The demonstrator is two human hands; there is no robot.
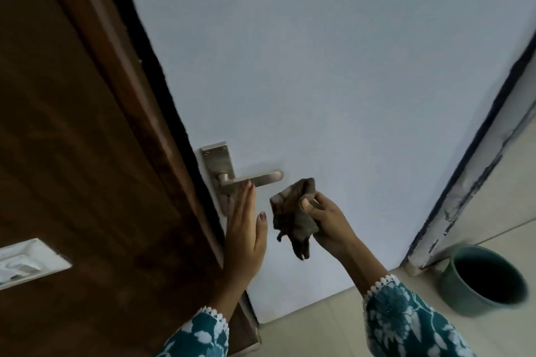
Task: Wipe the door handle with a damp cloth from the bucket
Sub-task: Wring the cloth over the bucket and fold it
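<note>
I see two bare hands, the left hand point(246, 229) and the right hand point(327, 223), each coming out of a teal fabric sleeve point(406, 324) printed with pale blue-white leaves and flowers, edged at the cuff with white scalloped lace trim point(380, 284).

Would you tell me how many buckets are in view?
1: a green bucket stands on the floor at the lower right, beside the door frame. Others could sit outside the view.

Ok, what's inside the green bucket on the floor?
The round green bucket by the door frame shows only a dark interior; whether it holds water can't be told. The brown cloth is out, held in the right hand.
</note>
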